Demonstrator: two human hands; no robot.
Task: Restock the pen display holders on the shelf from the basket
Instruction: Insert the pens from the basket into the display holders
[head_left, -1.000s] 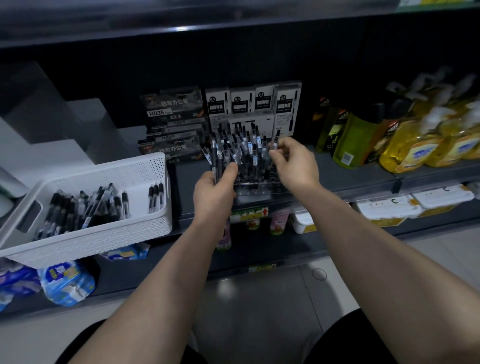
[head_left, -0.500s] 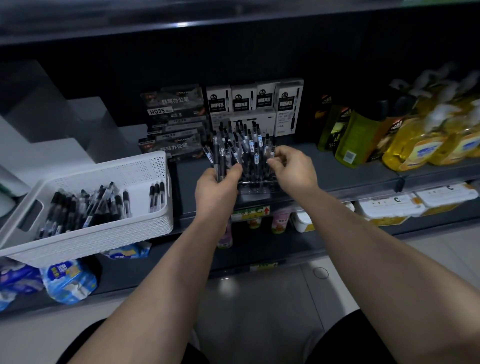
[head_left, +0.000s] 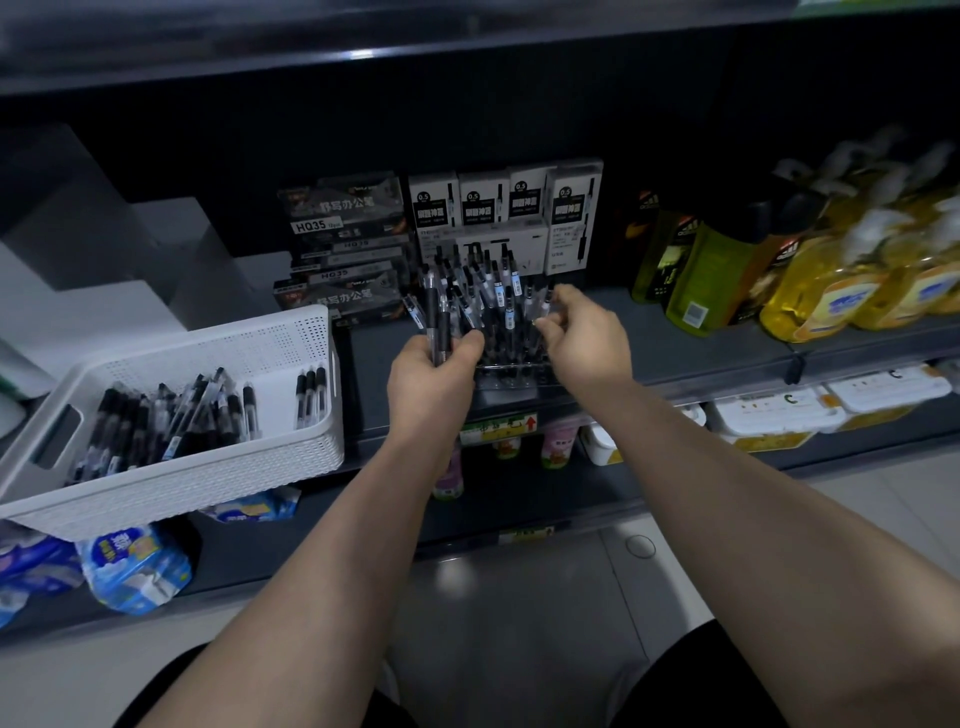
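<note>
**Pen restock: shelf item listing**

- Left hand (head_left: 434, 376): clenched around a bundle of pens (head_left: 436, 319), held upright. The pens rise above the fist, touching the left side of the display.
- Right hand (head_left: 584, 340): fingers curled, fingertips (head_left: 545, 323) drawn together at the right edge of the display, among the pen tops. Whether a pen is pinched there cannot be told.
- Pen display holder (head_left: 519, 373): clear plastic, standing on the shelf (head_left: 691, 358) between the two hands. It is filled with standing pens (head_left: 491, 293), black with clear barrels, leaning at mixed angles.
- Basket (head_left: 234, 467): white, perforated, on the same shelf, left of the left hand and apart from it. It holds a heap of loose pens (head_left: 156, 421) at its left, with three pens (head_left: 310, 389) leaning against its right wall.
- Dark pen boxes (head_left: 345, 223): stacked behind the basket and holder, marked HQ35.
- White pen boxes (head_left: 506, 200): a row directly behind the holder.
- Yellow bottles (head_left: 831, 293): further right along the shelf, well apart from the right hand.
</note>
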